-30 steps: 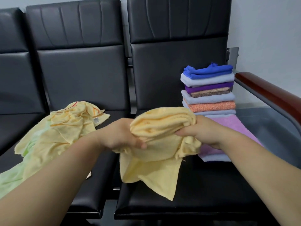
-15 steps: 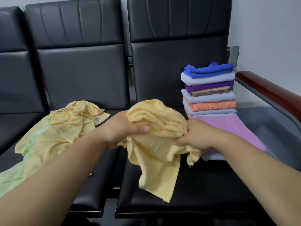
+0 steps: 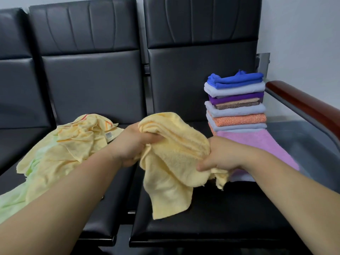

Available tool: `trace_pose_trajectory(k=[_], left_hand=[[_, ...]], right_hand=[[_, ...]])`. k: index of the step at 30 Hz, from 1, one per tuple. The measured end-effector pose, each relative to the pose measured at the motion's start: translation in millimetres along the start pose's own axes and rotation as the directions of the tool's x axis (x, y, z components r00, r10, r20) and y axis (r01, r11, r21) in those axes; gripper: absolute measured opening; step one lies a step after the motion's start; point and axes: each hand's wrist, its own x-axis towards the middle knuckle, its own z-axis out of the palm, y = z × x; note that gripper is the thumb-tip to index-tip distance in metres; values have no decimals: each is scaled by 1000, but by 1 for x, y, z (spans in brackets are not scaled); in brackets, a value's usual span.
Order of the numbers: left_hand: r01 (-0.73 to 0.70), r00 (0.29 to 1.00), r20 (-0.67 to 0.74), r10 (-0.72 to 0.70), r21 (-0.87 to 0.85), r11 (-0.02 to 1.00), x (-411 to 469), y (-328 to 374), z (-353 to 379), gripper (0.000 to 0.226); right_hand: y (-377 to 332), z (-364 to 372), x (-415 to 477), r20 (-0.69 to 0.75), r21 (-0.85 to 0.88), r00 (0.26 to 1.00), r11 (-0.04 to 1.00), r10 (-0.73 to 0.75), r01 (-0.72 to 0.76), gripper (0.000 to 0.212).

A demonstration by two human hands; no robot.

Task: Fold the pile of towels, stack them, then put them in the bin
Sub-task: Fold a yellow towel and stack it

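Note:
A crumpled yellow towel (image 3: 173,162) hangs in the air above the right black seat. My left hand (image 3: 132,144) grips its upper left bunch, thumb over the cloth. My right hand (image 3: 222,155) grips its right side, and the loose end droops toward the seat. A stack of several folded towels (image 3: 236,103), blue on top, stands at the back right of the seat on a pink towel (image 3: 266,146). A pile of unfolded yellow and pale green towels (image 3: 60,150) lies on the left seat.
A row of black padded seats (image 3: 211,218) with tall backrests fills the view. A reddish wooden armrest (image 3: 303,105) on a grey metal frame runs along the right. A white wall stands behind it. No bin is in view.
Both hands have kept hold of the yellow towel and shifted it slightly left and up; its hanging part has regathered, drooping narrower than a second ago.

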Motion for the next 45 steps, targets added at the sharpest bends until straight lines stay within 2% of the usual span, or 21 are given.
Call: trace_pose_trajectory(k=[2, 3, 5, 7, 8, 9, 11, 14, 17, 20, 23, 25, 27, 31, 34, 36, 37, 39, 40, 42, 45], left_hand=[[19, 984, 173, -36, 98, 995, -1, 0, -4, 48], [9, 974, 218, -68, 261, 965, -2, -1, -7, 49], [-11, 976, 173, -130, 641, 768, -2, -2, -10, 36], [28, 991, 54, -121, 806, 592, -4, 0, -8, 18], [42, 996, 8, -85, 821, 569, -4, 2, -7, 11], [45, 998, -10, -61, 793, 607, -5, 4, -8, 7], [23, 999, 13, -38, 609, 793, -6, 5, -14, 6], [-49, 999, 21, 45, 304, 952, -4, 0, -23, 19], [-100, 994, 53, 90, 210, 973, 2, -3, -27, 43], [-97, 992, 114, 47, 487, 868, 2, 5, -34, 47], [-21, 999, 41, -17, 785, 619, 6, 9, -35, 39], [13, 999, -28, 28, 897, 441, 15, 10, -33, 35], [58, 985, -108, 133, 941, 334, 25, 12, -33, 26], [94, 900, -209, 381, 950, 299, 32, 20, -32, 17], [94, 867, -211, 451, 959, 269, 29, 24, -32, 14], [79, 898, -196, 393, 952, 295, 25, 20, -36, 18], [73, 921, -183, 343, 948, 311, 23, 16, -38, 20], [67, 970, -136, 200, 946, 316, 18, 0, -42, 20], [62, 990, -99, 106, 949, 309, 15, -11, -42, 19], [56, 994, -22, -105, 941, 332, 8, -35, -45, 22], [131, 911, 55, -409, 901, 413, -2, -57, -52, 28]], right_hand=[[2, -2, 2, -85, -17, 996, 1000, 23, -25, 19], [5, -5, 3, -122, 25, 992, 999, 26, -23, 22], [7, -8, 2, -134, 184, 990, 983, 36, -11, 29], [8, -9, 1, -101, 297, 995, 955, 21, 10, 39], [8, -8, 2, -96, 333, 995, 943, 12, 20, 42], [8, -8, 2, -84, 363, 996, 931, -3, 34, 39], [6, -10, 1, -37, 380, 999, 924, -31, 43, 30], [0, -14, -3, 16, 207, 999, 977, -50, 46, 26], [-2, -14, -1, -40, 60, 999, 998, -22, 24, 19], [-2, -17, 4, -87, 33, 996, 999, -5, 8, 16], [-6, -17, 15, -153, -113, 988, 994, -27, 10, 19], [-10, -15, 27, -238, -255, 969, 967, -64, 2, 19], [-12, -15, 41, -361, -298, 926, 955, -110, -2, 8], [-13, -22, 57, -589, -287, 787, 958, -184, 9, 22], [-22, -25, 51, -666, -306, 707, 951, -240, 34, 11], [-22, -22, 48, -633, -316, 741, 949, -223, 16, 10], [-23, -19, 46, -575, -306, 798, 952, -181, -4, 14], [-20, -8, 42, -350, -285, 936, 956, -40, -66, 15], [-17, -1, 39, -227, -309, 974, 948, 7, -79, 11], [-7, 14, 32, -27, -371, 997, 925, 77, -81, 26], [5, 33, 25, 162, -372, 959, 914, 234, -161, 67]])
